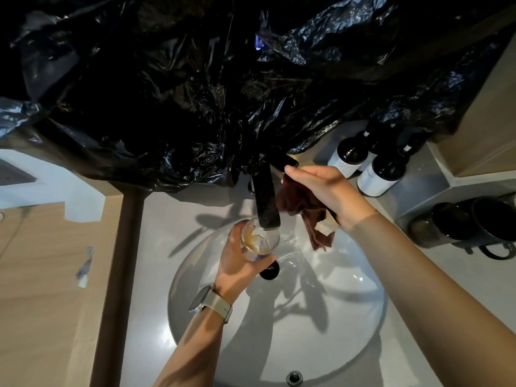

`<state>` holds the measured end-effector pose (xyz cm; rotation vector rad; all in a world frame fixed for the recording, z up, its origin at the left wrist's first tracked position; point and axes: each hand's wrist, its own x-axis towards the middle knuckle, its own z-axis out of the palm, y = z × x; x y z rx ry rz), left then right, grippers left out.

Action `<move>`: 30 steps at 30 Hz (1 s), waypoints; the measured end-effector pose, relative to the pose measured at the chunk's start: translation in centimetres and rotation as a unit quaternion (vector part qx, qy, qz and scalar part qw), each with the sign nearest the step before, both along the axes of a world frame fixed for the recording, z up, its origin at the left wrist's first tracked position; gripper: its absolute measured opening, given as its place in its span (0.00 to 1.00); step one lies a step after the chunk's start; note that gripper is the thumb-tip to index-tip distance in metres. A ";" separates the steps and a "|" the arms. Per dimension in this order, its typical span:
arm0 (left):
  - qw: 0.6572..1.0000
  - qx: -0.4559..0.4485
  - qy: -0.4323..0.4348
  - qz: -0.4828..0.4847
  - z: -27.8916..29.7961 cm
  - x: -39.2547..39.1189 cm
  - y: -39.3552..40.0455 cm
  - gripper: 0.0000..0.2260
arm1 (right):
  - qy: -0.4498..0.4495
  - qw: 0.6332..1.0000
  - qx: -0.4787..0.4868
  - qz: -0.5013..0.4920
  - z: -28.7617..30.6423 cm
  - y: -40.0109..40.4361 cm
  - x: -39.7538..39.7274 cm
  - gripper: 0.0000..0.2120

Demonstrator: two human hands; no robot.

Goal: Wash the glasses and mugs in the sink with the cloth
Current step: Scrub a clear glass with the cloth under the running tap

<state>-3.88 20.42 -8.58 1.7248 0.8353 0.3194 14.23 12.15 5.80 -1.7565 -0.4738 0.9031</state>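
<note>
My left hand (239,258) grips a clear glass (259,238) with brown residue inside, held under the black tap spout (266,199) over the round white sink (349,317). My right hand (324,191) reaches to the black tap handle (287,162), its fingertips touching the handle, while a dark brown cloth (304,210) hangs beneath the palm, held against it. Whether water runs from the spout I cannot tell.
Black plastic sheeting (223,93) covers the wall behind the tap. Dark bottles with white labels (377,174) stand at the back right. Dark mugs (460,222) sit on the counter at the right. A black drain plug (269,270) lies in the basin. A wooden panel (42,275) borders the left.
</note>
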 end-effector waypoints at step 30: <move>0.850 0.118 0.432 -0.278 0.7 2.3 2.3 0.33 | 0.197 0.953 -0.008 -0.230 -8.0 -14.7 -3.7 0.26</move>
